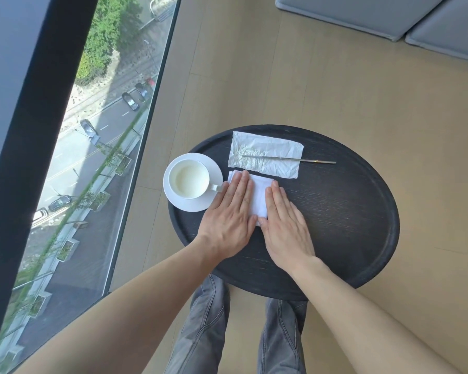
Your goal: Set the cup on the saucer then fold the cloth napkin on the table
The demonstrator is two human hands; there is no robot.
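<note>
a: where's the cup (189, 180) sitting?

b: upright on the white saucer (193, 182), at about nine o'clock on the round black counter (335, 220), the saucer's edge hanging over the rim. its handle points toward three o'clock, just beside the left hand (229, 215).

a: and the cloth napkin (260, 197)?

b: near the counter's centre, slightly toward ten o'clock — a small white folded rectangle lying flat, mostly hidden under both hands. only a strip shows between them, plus the corner at twelve o'clock past the fingertips.

a: how do the hands lie?

b: both palm-down on the napkin. the left hand's fingers (239, 188) are straight and held together, flat on the cloth's nine o'clock side. the right hand (284, 225) has its fingers (277, 199) together too, pressing the three o'clock side, its palm partly on bare counter. nothing is pinched; the thumbs nearly meet at the cloth's six o'clock edge.

a: anything else up there?

b: a crumpled white paper napkin (265, 155) at twelve o'clock, just beyond the cloth, with a slim metal utensil (289, 159) lying across it — its end runs off the paper toward two o'clock. i can't tell what kind of utensil it is. grey trouser legs (206, 327) show below the counter, and a window (97, 117) lies off at nine o'clock.
</note>
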